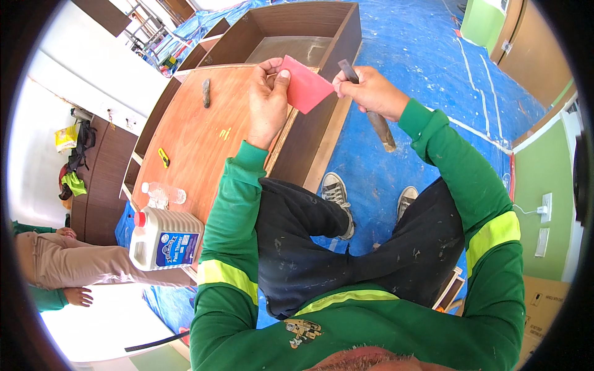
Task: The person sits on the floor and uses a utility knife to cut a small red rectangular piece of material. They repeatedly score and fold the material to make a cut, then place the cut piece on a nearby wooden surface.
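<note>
My left hand (270,102) pinches a pink, roughly square flat piece (306,85) between thumb and fingers, holding it up above the edge of the brown wooden furniture. With fingers closed, my right hand (376,93) grips a long flat dark-brown strip (380,131), which sticks out above and below the fist. Its thumb and forefinger also meet the right corner of the pink piece. What the strip is made of I cannot make out. Nearest my left hand is the orange-brown wooden panel (192,133), with a grey-brown oblong object (206,93) lying on it.
On the panel lie a yellow utility knife (163,157), a clear plastic bottle (167,193) and small yellow bits (224,133). A red-capped jug (141,244) stands at its near end. Another person's beige-trousered leg (93,256) is at left. Blue sheeting (408,37) covers the floor.
</note>
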